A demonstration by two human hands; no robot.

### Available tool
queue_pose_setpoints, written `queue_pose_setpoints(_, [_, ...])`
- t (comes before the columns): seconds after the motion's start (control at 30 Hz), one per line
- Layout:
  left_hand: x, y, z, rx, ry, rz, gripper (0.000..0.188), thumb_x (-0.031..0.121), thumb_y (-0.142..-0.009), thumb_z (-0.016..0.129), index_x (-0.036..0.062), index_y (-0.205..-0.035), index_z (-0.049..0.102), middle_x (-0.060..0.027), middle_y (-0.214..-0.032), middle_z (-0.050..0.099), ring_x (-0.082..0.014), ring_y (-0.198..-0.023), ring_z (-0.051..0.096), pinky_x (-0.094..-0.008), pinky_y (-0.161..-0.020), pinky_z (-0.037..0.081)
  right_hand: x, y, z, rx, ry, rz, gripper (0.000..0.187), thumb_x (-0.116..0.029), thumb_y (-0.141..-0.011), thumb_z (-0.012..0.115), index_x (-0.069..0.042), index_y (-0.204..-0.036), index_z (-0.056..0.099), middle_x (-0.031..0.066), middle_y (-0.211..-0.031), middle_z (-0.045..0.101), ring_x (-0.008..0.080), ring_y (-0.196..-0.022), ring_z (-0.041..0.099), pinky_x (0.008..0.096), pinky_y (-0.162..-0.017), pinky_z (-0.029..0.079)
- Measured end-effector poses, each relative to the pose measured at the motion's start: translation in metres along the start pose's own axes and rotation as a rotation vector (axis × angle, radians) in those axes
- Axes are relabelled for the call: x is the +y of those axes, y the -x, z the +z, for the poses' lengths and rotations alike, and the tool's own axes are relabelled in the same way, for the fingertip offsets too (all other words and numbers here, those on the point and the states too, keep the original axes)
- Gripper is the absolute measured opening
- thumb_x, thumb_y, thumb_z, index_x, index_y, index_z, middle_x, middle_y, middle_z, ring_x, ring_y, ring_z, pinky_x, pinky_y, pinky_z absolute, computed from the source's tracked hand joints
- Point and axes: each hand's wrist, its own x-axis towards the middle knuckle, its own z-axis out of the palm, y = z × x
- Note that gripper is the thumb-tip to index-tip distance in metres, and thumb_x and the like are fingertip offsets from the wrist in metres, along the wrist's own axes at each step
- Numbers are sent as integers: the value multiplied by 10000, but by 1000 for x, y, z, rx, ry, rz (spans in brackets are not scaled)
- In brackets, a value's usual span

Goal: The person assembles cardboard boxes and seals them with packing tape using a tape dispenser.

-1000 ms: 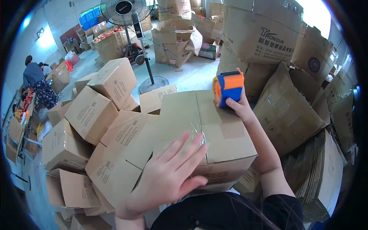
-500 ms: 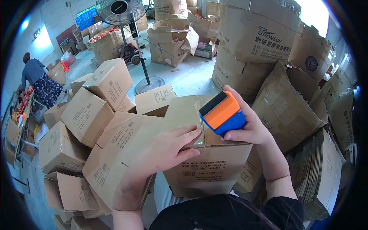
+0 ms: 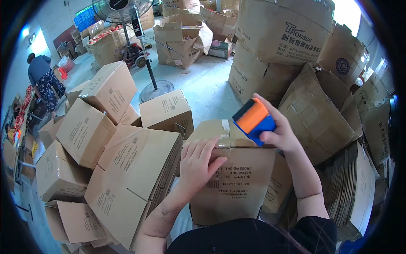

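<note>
My right hand [image 3: 280,131] grips an orange-and-blue tape dispenser [image 3: 258,120] with a black edge, holding it above the right part of a closed cardboard carton [image 3: 237,186]. A shiny strip of clear tape [image 3: 226,134] runs along the middle of the carton's top. My left hand [image 3: 198,158] rests at the carton's near top edge, its fingers stretched over the top and the thumb apart on the front face. It holds nothing. The carton stands upright right in front of my body.
To the left, a stack of flat cartons [image 3: 131,169] leans beside several made-up boxes [image 3: 86,133]. Folded cardboard sheets [image 3: 347,190] stand at the right. Large worn cartons [image 3: 283,38] rise behind, near a standing fan [image 3: 156,89]. Another person [image 3: 44,80] stands at a far-left table.
My left hand has drawn back toward the carton's near edge, and its fingers now point more forward. The tape dispenser has shifted slightly right. The carton appears more upright and shows more of its front.
</note>
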Motion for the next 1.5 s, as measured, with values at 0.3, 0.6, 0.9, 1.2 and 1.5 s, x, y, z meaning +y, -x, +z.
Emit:
queue_pose_setpoints(0.3, [11,-49,-79,-102,888,-225,517,298,-893,707,28,-1303,544,-117,-1291,560,-198,-1186,522,-344,-988,426,-57,-11,-7,-447,736,-268,852,-470,-661,846,3,-1310,563,63,-723,628,241,-572,611,317,-561,453])
queue_pose_setpoints(0.6, [3,-45,-63,-147,1085,-615,128,137,-955,637,14,-974,667,2,-875,645,-62,-818,594,-213,-753,483,-78,-27,26,-486,737,-43,762,-479,-744,782,-104,-1361,539,100,-745,631,282,-637,653,321,-611,499])
queue_pose_setpoints(0.9, [-69,-5,-85,58,1156,-789,128,123,-950,636,-1,-967,662,-14,-791,616,-74,-697,559,-228,-649,471,-102,-46,11,-556,611,402,751,-579,-847,669,-128,-1419,489,170,-969,698,303,-854,706,338,-777,559])
queue_pose_setpoints(1.2, [-102,21,-38,54,1350,-916,146,128,-941,652,-13,-973,666,-19,-790,610,-75,-697,548,-227,-637,453,-89,-68,21,-725,673,676,770,-632,-854,607,-100,-1401,506,197,-1132,667,329,-1014,669,370,-872,547])
queue_pose_setpoints(1.5, [-104,29,-20,217,1567,-982,124,120,-955,614,3,-915,614,-6,-736,555,-94,-685,517,-245,-642,441,-99,-85,47,-808,736,777,716,-579,-920,538,-52,-1401,473,213,-1155,656,343,-1009,672,389,-875,549])
